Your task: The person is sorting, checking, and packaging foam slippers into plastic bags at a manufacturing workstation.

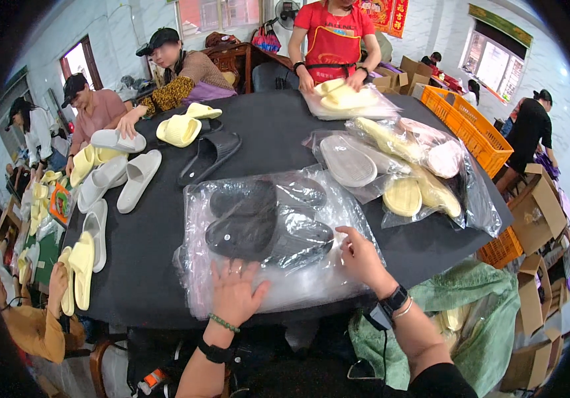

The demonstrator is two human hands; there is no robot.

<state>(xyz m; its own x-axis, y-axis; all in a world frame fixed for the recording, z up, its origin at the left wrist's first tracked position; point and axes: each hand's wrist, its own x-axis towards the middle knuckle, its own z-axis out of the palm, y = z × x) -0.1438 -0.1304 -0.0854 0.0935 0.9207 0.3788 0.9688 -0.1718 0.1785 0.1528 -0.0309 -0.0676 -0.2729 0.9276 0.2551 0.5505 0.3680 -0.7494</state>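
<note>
A pair of dark slippers (242, 237) lay side by side on the near part of the black table (142, 268), right before the person, with clear film gleaming over at least their right-hand ends. Beneath and around them spread a wide layer of clear plastic bags (301, 285); whether the pair sat fully inside one could not be told. The left hand (237, 288) was open and palm down, fingers spread on the film just below the slippers — probably to stop the slick plastic from sliding. The right hand (361, 259) was partly curled beside the bags' right side, thumb and forefinger near the film, though a pinch could not be confirmed. Bagged slippers (348, 161) were heaped beyond, seemingly to leave the near space free, while loose pale grey slippers (139, 180) lay to the left, apart from the plastic.
</note>
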